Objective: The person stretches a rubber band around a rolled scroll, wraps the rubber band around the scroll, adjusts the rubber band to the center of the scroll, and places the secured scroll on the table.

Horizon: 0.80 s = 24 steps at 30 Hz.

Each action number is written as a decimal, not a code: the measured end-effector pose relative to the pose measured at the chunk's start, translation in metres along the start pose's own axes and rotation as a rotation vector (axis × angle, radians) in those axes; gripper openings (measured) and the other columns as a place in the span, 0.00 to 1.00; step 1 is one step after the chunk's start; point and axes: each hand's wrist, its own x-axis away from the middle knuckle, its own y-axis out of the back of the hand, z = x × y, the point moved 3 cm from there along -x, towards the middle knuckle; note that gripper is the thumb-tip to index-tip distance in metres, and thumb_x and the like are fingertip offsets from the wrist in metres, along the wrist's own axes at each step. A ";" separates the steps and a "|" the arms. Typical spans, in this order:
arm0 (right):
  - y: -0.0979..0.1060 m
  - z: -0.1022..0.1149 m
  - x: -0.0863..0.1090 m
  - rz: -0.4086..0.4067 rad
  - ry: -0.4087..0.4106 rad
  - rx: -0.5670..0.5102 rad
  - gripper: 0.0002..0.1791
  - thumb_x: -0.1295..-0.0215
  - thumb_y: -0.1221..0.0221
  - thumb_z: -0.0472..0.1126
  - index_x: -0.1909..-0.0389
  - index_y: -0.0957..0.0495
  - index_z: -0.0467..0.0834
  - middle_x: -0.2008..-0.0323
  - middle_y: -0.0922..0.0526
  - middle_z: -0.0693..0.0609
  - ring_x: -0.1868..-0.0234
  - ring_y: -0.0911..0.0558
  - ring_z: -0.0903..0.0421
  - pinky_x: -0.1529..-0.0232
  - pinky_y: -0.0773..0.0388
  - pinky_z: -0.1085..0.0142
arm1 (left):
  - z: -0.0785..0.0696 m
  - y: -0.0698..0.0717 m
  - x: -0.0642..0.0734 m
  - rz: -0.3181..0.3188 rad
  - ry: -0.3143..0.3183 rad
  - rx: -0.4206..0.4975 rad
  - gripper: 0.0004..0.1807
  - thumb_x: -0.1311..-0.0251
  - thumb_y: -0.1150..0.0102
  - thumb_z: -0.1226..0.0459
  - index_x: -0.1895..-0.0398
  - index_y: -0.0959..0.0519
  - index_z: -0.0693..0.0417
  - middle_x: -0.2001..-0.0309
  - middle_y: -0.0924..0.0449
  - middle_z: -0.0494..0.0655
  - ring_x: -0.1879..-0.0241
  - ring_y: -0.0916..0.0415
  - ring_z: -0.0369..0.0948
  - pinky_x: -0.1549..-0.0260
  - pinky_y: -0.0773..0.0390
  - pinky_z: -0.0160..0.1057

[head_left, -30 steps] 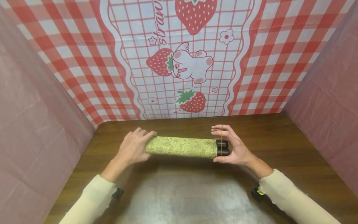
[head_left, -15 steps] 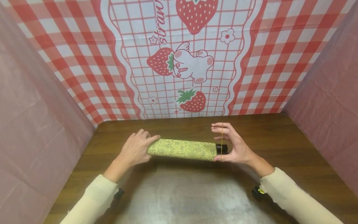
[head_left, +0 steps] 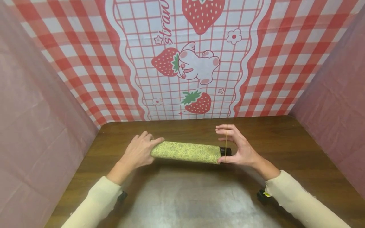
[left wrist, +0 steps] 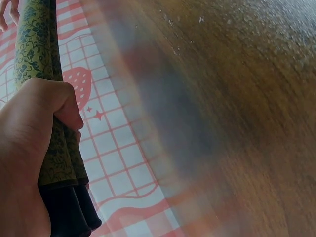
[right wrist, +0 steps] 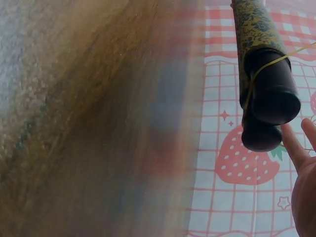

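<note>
A rolled scroll (head_left: 186,152) in yellow-green floral cloth is held level above the table, with paired black knobs at both ends. My left hand (head_left: 139,150) grips its left end; in the left wrist view the thumb (left wrist: 66,101) bends over the cloth and black knobs (left wrist: 69,210) jut out below the hand. My right hand (head_left: 242,148) is spread, its thumb beside the scroll's right end. Between thumb and fingers it stretches a thin yellow rubber band (head_left: 226,141). In the right wrist view this band passes across the black knobs (right wrist: 276,103).
Under the hands lies a brown wooden table (head_left: 182,202), shiny toward the front. A red-and-white strawberry cloth (head_left: 196,69) hangs behind it. Pink drapes stand at the left (head_left: 34,104) and right (head_left: 333,82).
The scroll has shifted slightly right and turned, its right end dipping a little, so less of the black knobs shows. My left hand moved right with it; the right hand stays nearly in place.
</note>
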 end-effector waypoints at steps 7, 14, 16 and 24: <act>0.001 0.004 -0.004 0.014 0.000 -0.090 0.43 0.35 0.19 0.50 0.28 0.23 0.31 0.24 0.23 0.48 0.24 0.19 0.56 0.32 0.12 0.67 | 0.001 0.001 0.000 0.006 0.016 0.014 0.44 0.58 0.15 0.60 0.29 0.17 0.36 0.54 0.11 0.50 0.51 0.18 0.50 0.66 0.17 0.45; 0.005 0.007 -0.006 -0.006 0.028 -0.165 0.34 0.35 0.20 0.43 0.35 0.19 0.26 0.31 0.15 0.40 0.27 0.16 0.53 0.29 0.14 0.66 | 0.003 0.001 0.002 0.012 0.030 0.020 0.44 0.58 0.16 0.62 0.29 0.17 0.36 0.54 0.11 0.50 0.51 0.18 0.50 0.65 0.18 0.45; 0.006 0.008 -0.007 -0.017 0.040 -0.173 0.33 0.35 0.20 0.41 0.36 0.19 0.26 0.32 0.13 0.40 0.27 0.15 0.53 0.28 0.15 0.66 | 0.004 0.001 0.002 0.011 0.028 0.022 0.44 0.58 0.17 0.62 0.29 0.17 0.36 0.53 0.11 0.50 0.51 0.19 0.50 0.65 0.18 0.45; 0.008 0.013 -0.014 0.002 0.044 -0.160 0.28 0.34 0.23 0.34 0.39 0.17 0.23 0.34 0.09 0.45 0.31 0.11 0.57 0.31 0.14 0.70 | 0.003 0.001 0.001 0.007 0.021 0.015 0.44 0.58 0.19 0.63 0.30 0.17 0.35 0.55 0.12 0.49 0.52 0.19 0.50 0.66 0.20 0.45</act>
